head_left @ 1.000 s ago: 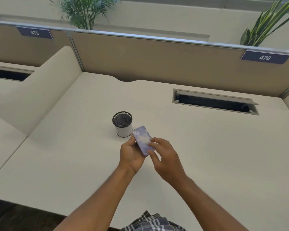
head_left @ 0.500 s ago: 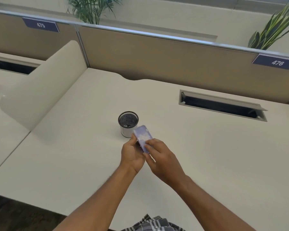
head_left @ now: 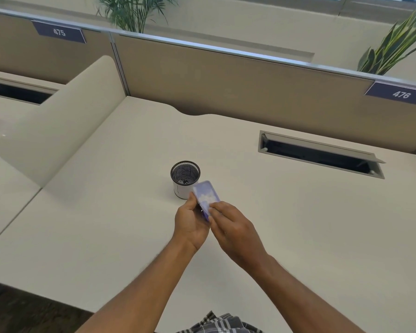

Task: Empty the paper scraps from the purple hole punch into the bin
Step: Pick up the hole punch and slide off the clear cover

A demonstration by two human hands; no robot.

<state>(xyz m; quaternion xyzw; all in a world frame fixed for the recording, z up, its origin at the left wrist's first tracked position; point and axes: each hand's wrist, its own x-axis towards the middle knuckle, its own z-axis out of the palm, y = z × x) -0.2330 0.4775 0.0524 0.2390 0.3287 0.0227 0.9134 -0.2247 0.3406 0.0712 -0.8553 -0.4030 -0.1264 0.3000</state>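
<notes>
Two signs read 475 [head_left: 59, 32] and 476 [head_left: 401, 94]. Between them, your mesh bin [head_left: 185, 179] on the desk [head_left: 298, 224] held dark bits I couldn't identify. Your left hand [head_left: 190, 221] and right hand [head_left: 233, 230] both pinched the purple hole punch [head_left: 206, 196], just right of the bin; since a second before, your grip was unchanged.

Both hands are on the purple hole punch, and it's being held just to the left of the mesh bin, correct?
Not quite. The head view shows both the left hand and the right hand on the purple hole punch, but it is held just to the right of the mesh bin, at its near side, not to the left.
</notes>
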